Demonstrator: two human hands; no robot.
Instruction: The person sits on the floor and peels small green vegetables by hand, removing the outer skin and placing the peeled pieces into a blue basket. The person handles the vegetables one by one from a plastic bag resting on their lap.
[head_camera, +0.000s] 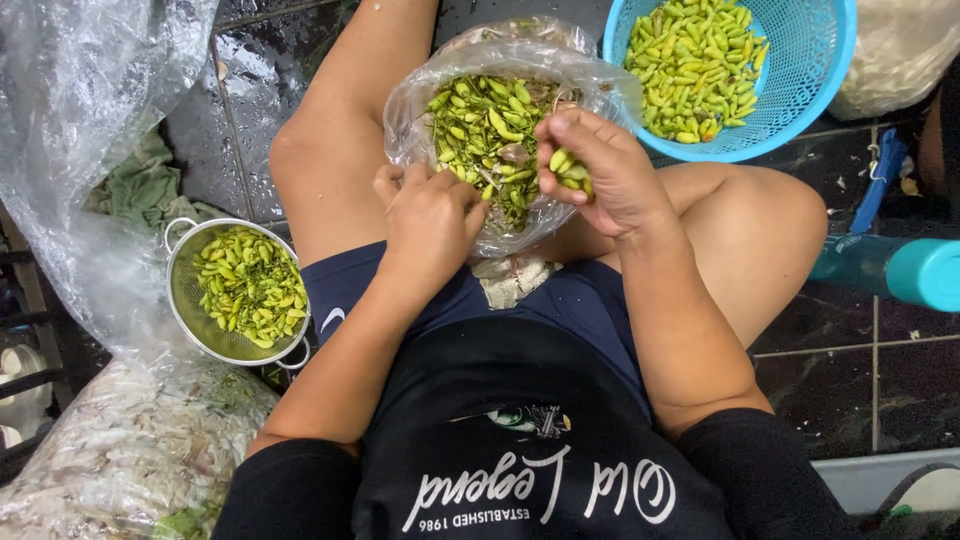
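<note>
A clear plastic bag (420, 120) rests between my knees, holding small green chillies with stems (485, 130). My left hand (430, 215) is curled at the bag's near edge, fingers pinched among the chillies; what it grips is hidden. My right hand (600, 170) is closed around a few green chillies (568, 168) just over the bag's right side.
A blue plastic basket (810, 70) of green chillies stands at the upper right. A metal colander (185, 300) with more chillies sits on the dark tiled floor at left. Large plastic bags (80, 140) lie along the left, a teal cylinder (900, 268) at right.
</note>
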